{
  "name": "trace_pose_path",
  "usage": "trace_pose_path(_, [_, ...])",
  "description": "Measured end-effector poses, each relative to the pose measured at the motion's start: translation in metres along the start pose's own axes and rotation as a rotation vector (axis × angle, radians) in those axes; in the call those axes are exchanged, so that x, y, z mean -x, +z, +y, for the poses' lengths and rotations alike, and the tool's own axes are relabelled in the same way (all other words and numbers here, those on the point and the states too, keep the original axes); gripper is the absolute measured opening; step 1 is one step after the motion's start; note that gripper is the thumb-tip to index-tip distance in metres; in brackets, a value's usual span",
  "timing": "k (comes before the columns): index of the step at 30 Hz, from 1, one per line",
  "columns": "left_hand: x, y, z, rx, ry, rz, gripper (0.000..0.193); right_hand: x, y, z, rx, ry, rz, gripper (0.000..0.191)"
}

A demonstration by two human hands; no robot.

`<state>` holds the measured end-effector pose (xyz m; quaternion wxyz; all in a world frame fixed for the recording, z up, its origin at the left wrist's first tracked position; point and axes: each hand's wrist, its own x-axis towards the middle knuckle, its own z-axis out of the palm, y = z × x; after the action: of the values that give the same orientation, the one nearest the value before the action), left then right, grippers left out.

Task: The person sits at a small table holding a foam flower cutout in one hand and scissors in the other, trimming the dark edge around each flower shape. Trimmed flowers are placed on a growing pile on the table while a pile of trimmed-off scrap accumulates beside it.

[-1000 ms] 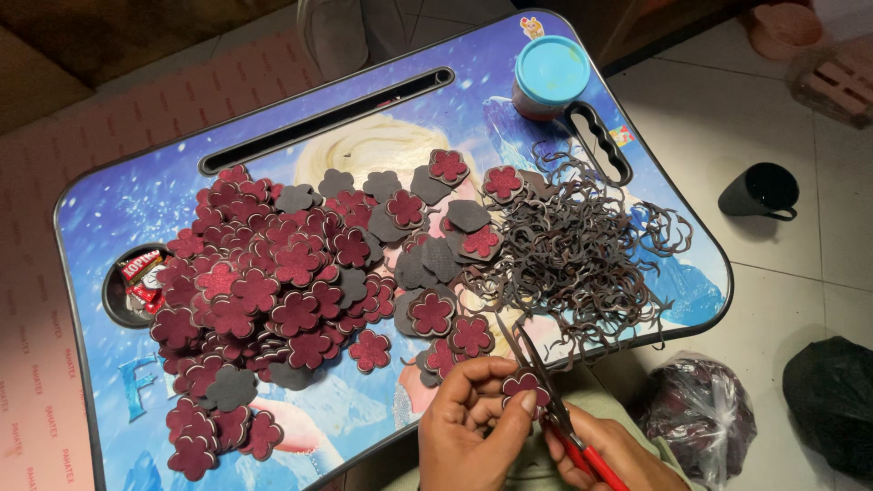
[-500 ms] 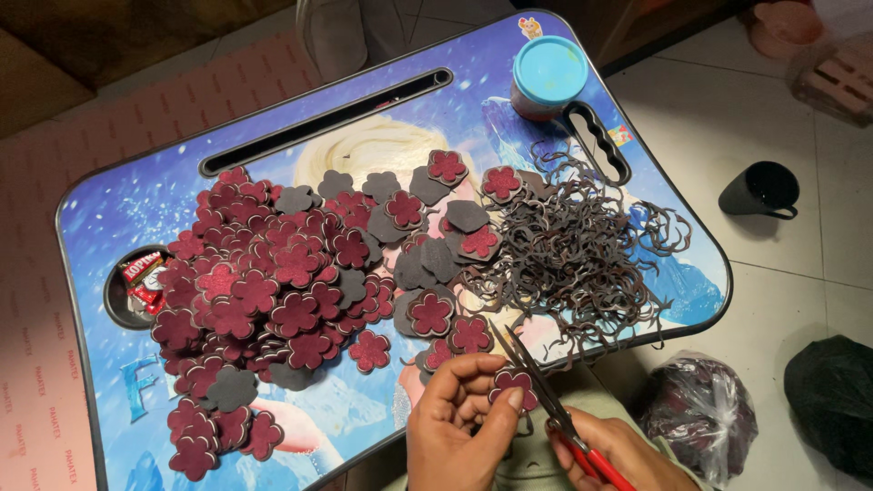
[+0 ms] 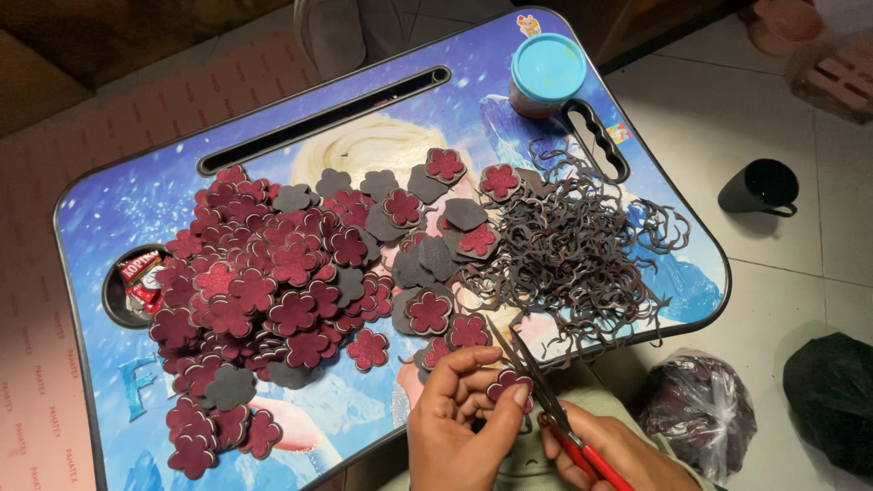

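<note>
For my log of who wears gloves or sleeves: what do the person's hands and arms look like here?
Both hands are bare: no gloves, and no rings or watch that I can see. The left hand shows fingers, thumb and wrist, with short, plain nails. The right hand is partly cut off by the bottom edge. No sleeve reaches either wrist in view; the forearms lie mostly outside the picture.

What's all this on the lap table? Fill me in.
A person is trimming a maroon flower cutout: the left hand pinches it while the right hand works red-handled scissors around its edge. A big pile of flowers covers the lap table, with dark curly offcuts heaped beside it.
</note>
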<state>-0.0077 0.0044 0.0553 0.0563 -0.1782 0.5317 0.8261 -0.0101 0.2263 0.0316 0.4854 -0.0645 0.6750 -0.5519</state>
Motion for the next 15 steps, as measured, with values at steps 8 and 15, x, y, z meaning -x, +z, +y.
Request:
trace_pose_path(8, [0.0,-0.002,0.005,-0.064,-0.014,-0.024,0.047,0.004,0.0,-0.014,0.017,-0.067,-0.014,0.056])
trace_pose_path(15, [-0.001,-0.005,0.007,-0.036,-0.015,-0.01,0.05,0.0,-0.001,-0.017,0.057,0.0,-0.02,0.03])
